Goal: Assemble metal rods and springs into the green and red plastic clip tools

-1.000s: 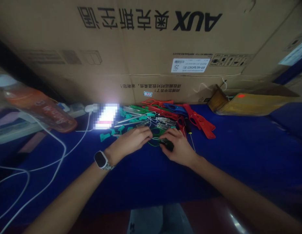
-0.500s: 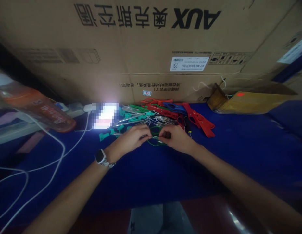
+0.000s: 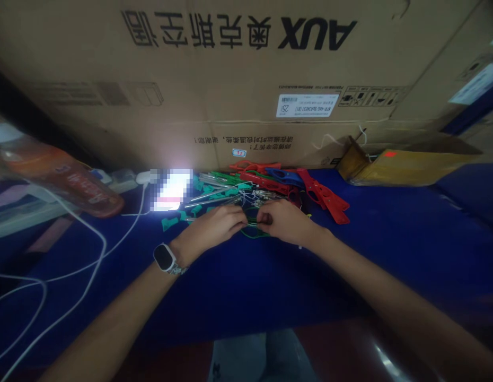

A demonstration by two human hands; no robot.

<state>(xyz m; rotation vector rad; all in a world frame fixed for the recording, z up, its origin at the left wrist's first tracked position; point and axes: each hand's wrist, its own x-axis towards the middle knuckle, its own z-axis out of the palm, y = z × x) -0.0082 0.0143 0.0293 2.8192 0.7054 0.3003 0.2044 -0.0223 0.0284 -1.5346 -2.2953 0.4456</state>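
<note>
Nearest the viewer, one blue cloth point(image 3: 230, 297) covers the work surface. One smartwatch point(image 3: 164, 258) sits on the left wrist. The left hand point(image 3: 222, 223) and the right hand point(image 3: 288, 223) are a narrow gap apart, thumb and fingertips of each apparently pinched on one white strand point(image 3: 252, 225) that bridges the gap; the right fingers partly hide their own grip. One green wire loop point(image 3: 252, 235) lies just below the strand; whether the two are joined cannot be told.

Possible faults, as judged: the strand, being thin, could slip from either pinch or snap if pulled unevenly; the loop, lying so close, could snag on it; and the loose white threads just beyond could tangle with both.

Farther on lies a heap — its overlapping members only partly countable: several teal plastic clips point(image 3: 170, 224), several silver rods point(image 3: 207, 199), several small metal parts point(image 3: 270, 194), at least three red plastic scissor-shaped pieces point(image 3: 328, 197) and one blue plastic piece point(image 3: 288, 176). To the left stand out one drink bottle point(image 3: 63, 178), tilted, one bright screen point(image 3: 173, 190) and looping white cable point(image 3: 103, 233). Farthest are one yellow packet point(image 3: 413, 167), at right, and — behind everything — one large AUX-printed carton point(image 3: 214, 69), its lettering inverted.
</note>
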